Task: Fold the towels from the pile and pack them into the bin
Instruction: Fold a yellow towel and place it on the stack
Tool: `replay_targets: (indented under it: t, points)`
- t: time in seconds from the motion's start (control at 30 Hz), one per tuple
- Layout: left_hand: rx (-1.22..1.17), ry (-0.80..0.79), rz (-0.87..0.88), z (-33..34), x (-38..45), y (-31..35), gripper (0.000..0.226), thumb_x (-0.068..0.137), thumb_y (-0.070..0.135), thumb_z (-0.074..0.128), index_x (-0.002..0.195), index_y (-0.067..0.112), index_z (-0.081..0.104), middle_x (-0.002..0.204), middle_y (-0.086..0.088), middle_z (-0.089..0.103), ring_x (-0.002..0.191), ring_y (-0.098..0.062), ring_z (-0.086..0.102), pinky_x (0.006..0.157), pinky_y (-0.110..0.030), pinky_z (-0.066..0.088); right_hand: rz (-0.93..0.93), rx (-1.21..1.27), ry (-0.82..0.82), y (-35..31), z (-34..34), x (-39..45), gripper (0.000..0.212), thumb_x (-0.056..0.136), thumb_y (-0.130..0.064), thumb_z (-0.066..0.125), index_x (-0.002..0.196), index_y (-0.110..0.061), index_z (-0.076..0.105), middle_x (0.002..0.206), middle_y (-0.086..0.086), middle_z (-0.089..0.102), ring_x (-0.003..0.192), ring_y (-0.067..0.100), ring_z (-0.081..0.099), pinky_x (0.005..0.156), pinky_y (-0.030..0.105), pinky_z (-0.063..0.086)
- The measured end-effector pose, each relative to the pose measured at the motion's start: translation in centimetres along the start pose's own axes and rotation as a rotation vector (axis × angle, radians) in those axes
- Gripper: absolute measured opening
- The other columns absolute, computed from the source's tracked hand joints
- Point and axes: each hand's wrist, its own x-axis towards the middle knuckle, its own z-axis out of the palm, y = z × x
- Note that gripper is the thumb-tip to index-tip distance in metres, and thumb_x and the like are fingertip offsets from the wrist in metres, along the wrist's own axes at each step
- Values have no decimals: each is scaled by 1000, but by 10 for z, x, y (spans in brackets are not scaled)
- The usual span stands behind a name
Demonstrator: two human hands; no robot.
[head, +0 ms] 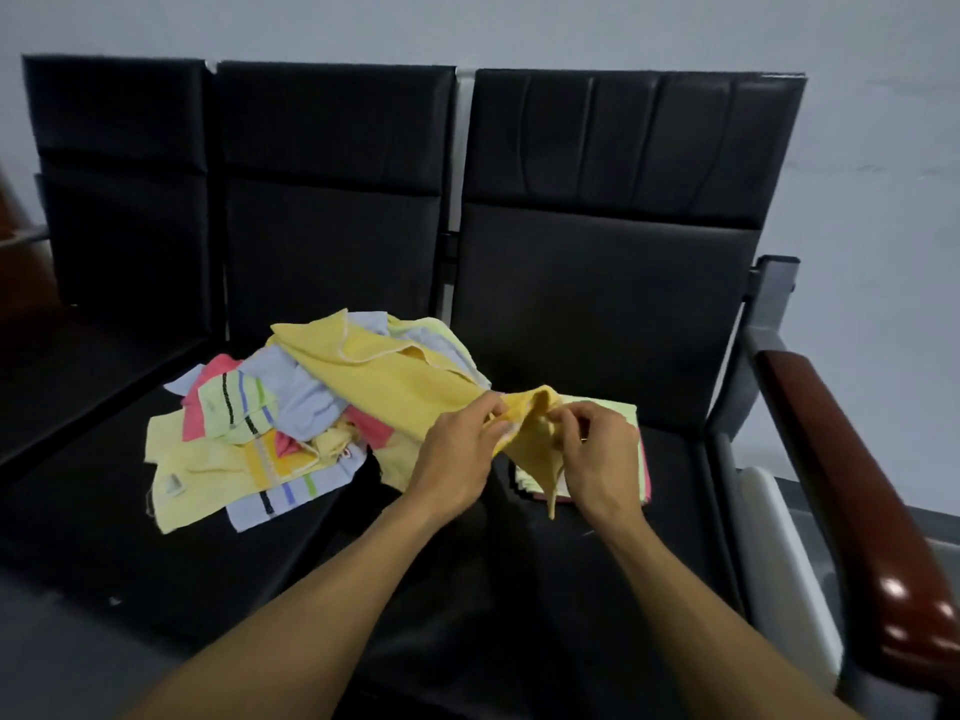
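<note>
Yellow towel (395, 379) stretches from the towel pile (260, 433) on the middle black seat (130, 511). Left hand (457, 459) and right hand (597, 459) each pinch its near edge, likely hunting corners to fold above a folded stack (631, 423). No bin clearly visible.
</note>
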Motion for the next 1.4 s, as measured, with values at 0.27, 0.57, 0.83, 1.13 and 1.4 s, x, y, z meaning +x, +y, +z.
replay_targets:
  t: [0.27,0.57,0.83,1.13,1.4]
  points:
    - [-130,-167,-91,64,-46,20,11,89,20,72,79,21,71,65,6,63,63,-10,56,64,-30,45,126,88,-310,51,-32,-61,55,91,-11,69,135,-35,45,100,0,55,78,7,60,64,8,44]
    - [-84,-129,-221,103,-52,-6,15,85,16,79,84,24,67,71,9,63,69,-8,61,67,-25,50,153,-138,-322,102,-15,-67,22,96,-36,64,80,-21,65,93,-9,59,82,8,58,72,31,52]
    - [-65,-126,-290,87,-37,-31,18,85,13,78,75,25,69,70,11,67,66,2,60,58,-13,41,183,-146,-435,110,2,-52,10,93,-28,66,101,-21,68,95,-6,66,89,13,62,82,39,55]
    - [-147,-231,-355,80,-28,-37,31,75,15,88,80,9,58,72,-3,74,64,-16,68,63,-35,54,105,219,-668,90,1,-48,47,81,-5,71,122,-27,61,109,-7,67,95,7,65,83,22,55]
    - [-168,-259,-353,78,-29,-35,33,79,9,82,79,11,50,56,0,65,48,-2,48,47,-26,41,77,245,-582,88,11,-50,15,93,-22,68,108,-25,68,98,-8,69,91,8,65,81,24,53]
